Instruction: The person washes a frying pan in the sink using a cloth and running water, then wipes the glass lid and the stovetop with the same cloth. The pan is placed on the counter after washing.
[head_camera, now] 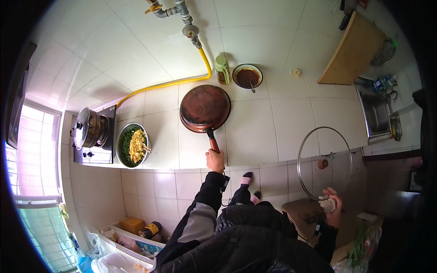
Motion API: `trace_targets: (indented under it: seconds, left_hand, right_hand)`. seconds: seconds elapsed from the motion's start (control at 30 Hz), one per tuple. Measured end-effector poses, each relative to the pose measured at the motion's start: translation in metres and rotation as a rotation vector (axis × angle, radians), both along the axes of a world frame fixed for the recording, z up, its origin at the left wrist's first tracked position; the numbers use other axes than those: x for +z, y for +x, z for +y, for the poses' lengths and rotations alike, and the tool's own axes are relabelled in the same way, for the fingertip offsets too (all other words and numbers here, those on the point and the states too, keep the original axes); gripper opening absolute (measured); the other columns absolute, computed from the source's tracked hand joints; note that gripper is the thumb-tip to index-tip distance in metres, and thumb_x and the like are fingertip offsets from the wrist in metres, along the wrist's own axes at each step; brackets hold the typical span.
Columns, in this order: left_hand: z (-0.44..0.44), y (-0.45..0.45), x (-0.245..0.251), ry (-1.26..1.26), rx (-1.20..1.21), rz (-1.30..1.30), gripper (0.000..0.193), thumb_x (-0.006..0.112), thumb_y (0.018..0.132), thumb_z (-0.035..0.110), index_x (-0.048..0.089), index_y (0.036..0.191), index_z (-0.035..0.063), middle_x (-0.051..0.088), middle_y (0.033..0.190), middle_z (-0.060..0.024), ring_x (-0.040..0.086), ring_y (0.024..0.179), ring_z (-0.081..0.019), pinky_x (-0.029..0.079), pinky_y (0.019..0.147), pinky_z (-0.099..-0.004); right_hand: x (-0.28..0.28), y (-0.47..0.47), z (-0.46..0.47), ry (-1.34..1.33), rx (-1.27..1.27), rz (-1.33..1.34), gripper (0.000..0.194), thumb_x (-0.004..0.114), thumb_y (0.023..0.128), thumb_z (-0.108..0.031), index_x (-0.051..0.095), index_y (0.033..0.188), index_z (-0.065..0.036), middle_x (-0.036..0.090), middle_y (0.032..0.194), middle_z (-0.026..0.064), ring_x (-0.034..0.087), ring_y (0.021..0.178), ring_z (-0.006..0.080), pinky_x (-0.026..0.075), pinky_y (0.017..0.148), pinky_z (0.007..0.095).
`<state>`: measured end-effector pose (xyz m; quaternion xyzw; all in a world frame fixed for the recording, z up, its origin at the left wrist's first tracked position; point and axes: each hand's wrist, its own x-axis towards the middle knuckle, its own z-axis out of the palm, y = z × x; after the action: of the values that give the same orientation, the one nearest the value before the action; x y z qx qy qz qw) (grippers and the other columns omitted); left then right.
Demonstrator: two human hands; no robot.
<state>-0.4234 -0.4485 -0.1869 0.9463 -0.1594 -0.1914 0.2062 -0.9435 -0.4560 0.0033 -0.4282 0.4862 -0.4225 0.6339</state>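
My left hand [215, 160] is closed around the red-brown and black handle of a frying pan [205, 107]. The pan is over the tiled counter, and its brown, dark-stained round face looks like the underside. Off to the right, my right hand [334, 204] pinches the rim of a round glass lid [333, 143] together with a crumpled white cloth or tissue [327, 204]. The lid has a metal edge and a brown knob [322, 164]; it is held out past the counter's front edge. Some fingers of the right hand are hidden by the cloth.
A steel bowl [147, 136] of chopped greens and scrambled egg stands beside the gas stove [111, 136], which carries a lidded pot [89, 128]. Behind the pan are a green-topped jug [222, 70] and a bowl of brown sauce [246, 76]. A wooden board [353, 51] leans near the sink [375, 112].
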Motion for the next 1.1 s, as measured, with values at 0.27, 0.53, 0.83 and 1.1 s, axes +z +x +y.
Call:
trace_targets:
  seconds: [0.27,0.53,0.83,1.1]
  left_hand:
    - [-0.001,-0.006,-0.003,-0.109,-0.022,-0.035,0.047,0.066,0.079,0.025,0.048,0.118,0.0064,0.057,0.109,-0.0239,0.062,0.095,-0.0443,0.051,0.079,-0.0535]
    - [0.037,-0.037,0.067,-0.595,-0.204,-0.041,0.037,0.057,0.097,0.037,0.062,0.107,0.0014,0.060,0.102,-0.0175,0.059,0.098,-0.0307,0.048,0.085,-0.0443]
    - [0.098,-0.178,0.217,-0.745,-0.616,1.482,0.076,0.057,0.098,0.038,0.017,0.156,0.0102,0.043,0.146,-0.0213,0.049,0.130,-0.0315,0.044,0.105,-0.0424]
    - [0.148,-0.182,0.241,-0.837,-0.576,1.469,0.081,0.058,0.093,0.015,0.010,0.157,0.0231,0.048,0.140,-0.0276,0.055,0.125,-0.0396,0.053,0.091,-0.0455]
  right_hand:
    - [-0.001,0.004,-0.001,0.130,-0.010,-0.054,0.023,0.048,0.094,-0.023,0.058,0.107,-0.007,0.057,0.127,0.0169,0.060,0.106,0.0263,0.052,0.090,0.0382]
    - [0.011,0.007,0.008,0.303,-0.033,-0.223,0.042,0.053,0.085,-0.025,0.063,0.116,0.002,0.065,0.111,0.0151,0.064,0.091,0.0247,0.053,0.084,0.0341]
    - [0.009,0.009,0.039,-0.233,0.148,-0.089,0.036,0.055,0.082,-0.021,0.065,0.106,0.004,0.066,0.111,0.0206,0.068,0.097,0.0290,0.053,0.083,0.0354]
    - [0.032,0.045,0.058,0.180,0.376,-0.179,0.040,0.055,0.079,-0.015,0.067,0.109,0.009,0.072,0.100,0.0201,0.066,0.077,0.0160,0.053,0.070,0.0252]
